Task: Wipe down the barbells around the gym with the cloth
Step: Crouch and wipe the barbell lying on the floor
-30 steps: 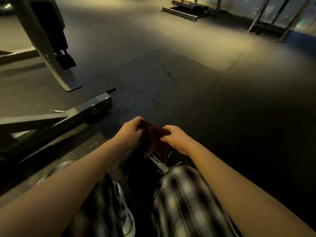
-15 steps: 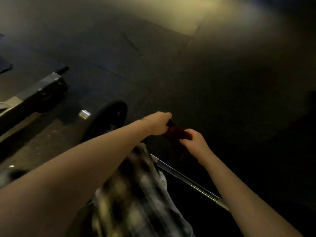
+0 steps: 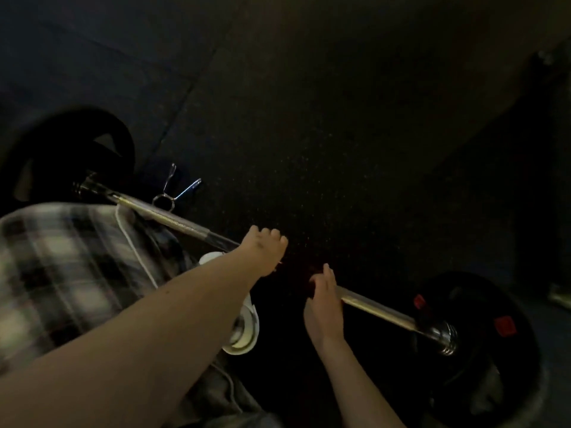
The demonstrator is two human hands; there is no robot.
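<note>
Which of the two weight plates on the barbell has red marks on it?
The right-end plate, nearer the right hand; the left-end plate shows only black.

Left hand (image 3: 262,253): is no longer holding the cloth (image 3: 298,268) up in the air. It is now lying knuckles-up against the barbell (image 3: 377,308) shaft, fingers curled.
Right hand (image 3: 323,299): is coming down onto the shaft too, just beside the left-hand grip.
Cloth: is no longer hanging clear above the bar. It is showing as a dim reddish patch between the two grips, its edges too dark to trace.
Barbell: is showing bare shaft running out on both sides of the grips.
Weight plate (image 3: 482,319): is coming into view beyond the right-hand grip.
Spring collar (image 3: 173,193): is back in view beyond the left-hand grip, beside the shaft.
</note>
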